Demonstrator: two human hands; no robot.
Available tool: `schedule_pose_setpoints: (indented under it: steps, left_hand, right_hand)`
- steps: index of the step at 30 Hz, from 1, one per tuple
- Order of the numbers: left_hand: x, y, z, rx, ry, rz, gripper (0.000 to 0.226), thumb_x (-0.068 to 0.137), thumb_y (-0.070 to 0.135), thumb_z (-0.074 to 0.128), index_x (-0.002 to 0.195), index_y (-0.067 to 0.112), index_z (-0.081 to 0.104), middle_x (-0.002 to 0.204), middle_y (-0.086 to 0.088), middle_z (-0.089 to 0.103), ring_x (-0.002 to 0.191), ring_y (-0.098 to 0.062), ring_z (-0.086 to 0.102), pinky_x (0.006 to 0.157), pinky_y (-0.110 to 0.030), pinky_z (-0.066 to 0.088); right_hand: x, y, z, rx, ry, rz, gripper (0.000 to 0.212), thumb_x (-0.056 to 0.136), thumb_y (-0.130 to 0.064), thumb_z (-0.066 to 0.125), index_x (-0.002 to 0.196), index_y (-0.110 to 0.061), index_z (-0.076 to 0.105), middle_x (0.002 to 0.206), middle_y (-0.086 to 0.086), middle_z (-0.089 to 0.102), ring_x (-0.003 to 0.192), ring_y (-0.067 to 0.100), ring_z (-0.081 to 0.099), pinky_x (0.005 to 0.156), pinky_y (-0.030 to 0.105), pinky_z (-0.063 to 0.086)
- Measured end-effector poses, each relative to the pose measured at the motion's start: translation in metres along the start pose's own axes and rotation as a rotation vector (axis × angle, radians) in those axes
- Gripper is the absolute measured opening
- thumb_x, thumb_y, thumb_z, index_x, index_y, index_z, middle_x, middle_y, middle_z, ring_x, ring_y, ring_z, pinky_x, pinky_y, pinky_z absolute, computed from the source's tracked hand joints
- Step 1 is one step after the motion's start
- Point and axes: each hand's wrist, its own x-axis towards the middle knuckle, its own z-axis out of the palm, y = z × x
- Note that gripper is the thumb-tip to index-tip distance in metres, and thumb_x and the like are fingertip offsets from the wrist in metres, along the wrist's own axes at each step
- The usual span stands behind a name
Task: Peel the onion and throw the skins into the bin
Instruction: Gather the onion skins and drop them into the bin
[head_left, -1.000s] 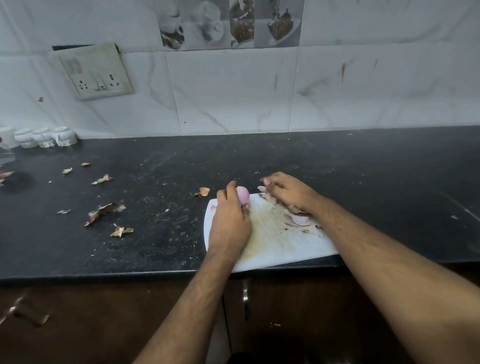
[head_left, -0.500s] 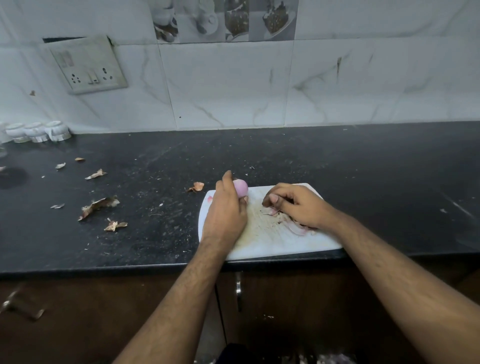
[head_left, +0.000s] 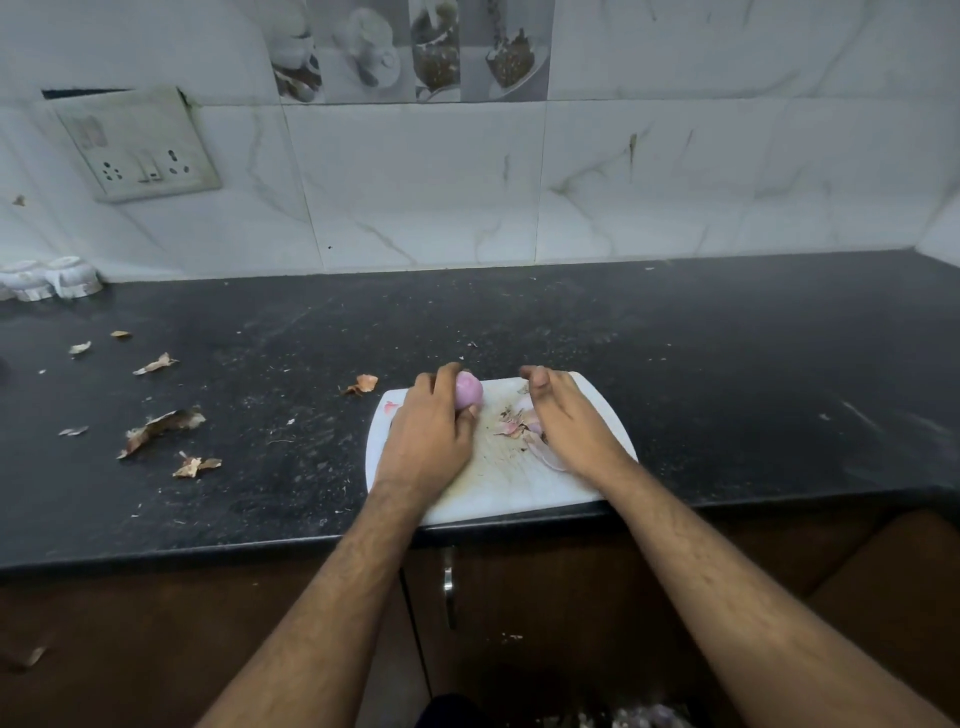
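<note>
A: We see the left hand (head_left: 423, 441) gripping the onion (head_left: 468, 391), fingers curled round it, thumb under it. The onion is peeled and pink, held at the far left part of the cutting board (head_left: 498, 483).

B: And the right hand (head_left: 566, 415)?

A: We see it lying on the right half of the board with its fingers bent inward beside a small heap of skins (head_left: 519, 423). Whether those fingers pinch any skin, we cannot tell; the palm hides it.

B: Where does the board sit?

A: On the dark surface (head_left: 727, 364), at its near edge, above a brown cupboard door with a metal handle (head_left: 448, 587).

B: Any writing or brand we can read?

A: None that we can make out. The switch plate (head_left: 137, 148) on the tiled wall (head_left: 675, 171) carries two sockets and a switch, and the picture tiles (head_left: 410, 49) above show cups and bowls of food.

B: More skins elsewhere?

A: Yes, dry brown scraps (head_left: 161, 431) lie scattered on the surface well left of the board, and one piece (head_left: 363, 383) lies just off the board's far left corner. White jars (head_left: 57, 278) stand against the wall at the far left.
</note>
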Motion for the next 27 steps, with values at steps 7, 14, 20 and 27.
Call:
schedule_pose_setpoints:
  steps: [7,14,20,27]
  left_hand:
    - [0.001,-0.002,0.001,-0.022,0.007,-0.011,0.059,0.102,0.041,0.056,0.152,0.017,0.038,0.138,-0.005,0.052,0.123,-0.024,0.056,0.100,-0.043,0.051]
    - [0.000,0.001,-0.013,-0.070,0.168,-0.083,0.046,0.105,0.039,0.051,0.143,0.012,0.050,0.137,-0.008,0.057,0.122,-0.026,0.058,0.102,-0.044,0.049]
    - [0.023,-0.054,-0.042,0.036,0.174,-0.342,0.042,0.106,0.021,0.052,0.147,0.011,0.055,0.150,-0.015,0.051,0.136,-0.034,0.050,0.112,-0.049,0.045]
    - [0.040,-0.085,-0.035,0.099,-0.015,-0.337,0.044,0.104,0.004,0.043,0.143,0.013,0.060,0.142,-0.016,0.057,0.129,-0.032,0.055,0.104,-0.048,0.051]
  right_hand:
    - [0.000,0.000,0.002,0.272,0.273,0.056,0.061,0.104,-0.059,0.029,0.124,-0.018,0.069,0.120,-0.009,0.069,0.106,-0.006,0.060,0.074,0.001,0.043]
    - [-0.006,-0.006,0.007,0.017,0.308,-0.073,0.030,0.107,-0.038,0.050,0.116,-0.018,0.070,0.117,-0.006,0.069,0.107,0.007,0.063,0.085,0.008,0.046]
    - [-0.018,-0.011,0.025,-0.242,0.295,-0.172,0.029,0.106,-0.040,0.049,0.113,-0.020,0.069,0.118,-0.008,0.061,0.110,0.011,0.058,0.095,0.035,0.050]
    - [-0.017,-0.010,0.031,-0.233,0.255,0.006,0.055,0.102,-0.058,0.045,0.139,-0.018,0.056,0.142,-0.003,0.054,0.128,0.017,0.054,0.105,0.044,0.049]
